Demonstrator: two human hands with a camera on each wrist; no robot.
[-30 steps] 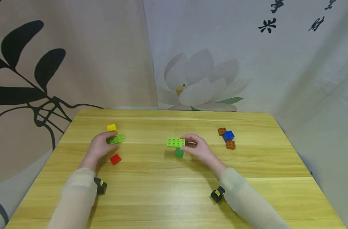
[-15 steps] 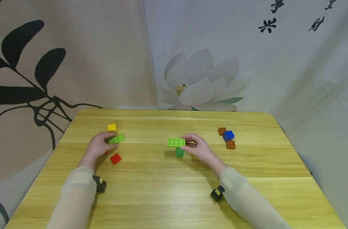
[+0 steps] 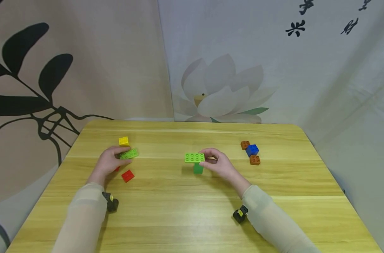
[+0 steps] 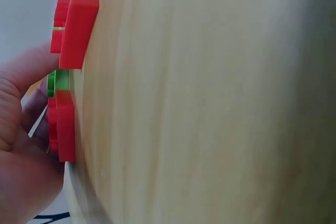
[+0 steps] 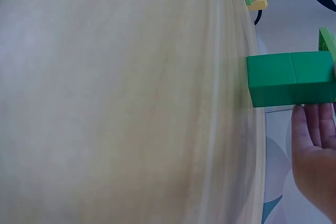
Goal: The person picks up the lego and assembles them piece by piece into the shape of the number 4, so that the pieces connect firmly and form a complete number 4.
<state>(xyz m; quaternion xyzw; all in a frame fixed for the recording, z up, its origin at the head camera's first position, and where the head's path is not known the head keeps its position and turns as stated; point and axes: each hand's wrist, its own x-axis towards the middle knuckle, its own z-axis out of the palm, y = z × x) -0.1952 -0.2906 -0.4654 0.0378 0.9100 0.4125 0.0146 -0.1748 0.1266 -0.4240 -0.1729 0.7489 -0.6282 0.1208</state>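
Note:
My left hand [image 3: 108, 163] pinches a lime-green brick [image 3: 129, 154] on the left of the table, thumb on its near side and a finger on its far side. A red brick [image 3: 127, 175] lies just nearer, and a second red brick [image 4: 64, 127] is mostly hidden behind that hand in the head view. Beyond the fingers sits a yellow brick [image 3: 124, 141]. Mid-table, my right hand [image 3: 220, 163] holds a brick stack from its right side: a long lime-green brick [image 3: 194, 157] on top of two dark green bricks [image 5: 291, 80], upright on the table.
At the table's right, two brown bricks [image 3: 255, 160] flank a blue brick [image 3: 252, 150]. The wooden table [image 3: 179, 218] has its far edge along a hanging printed cloth [image 3: 223, 35]. Black wrist cameras [image 3: 240, 214] hang below both sleeves.
The left hand has shifted very slightly, and part of the second red brick now shows beneath it. The right hand and its stack have stayed still.

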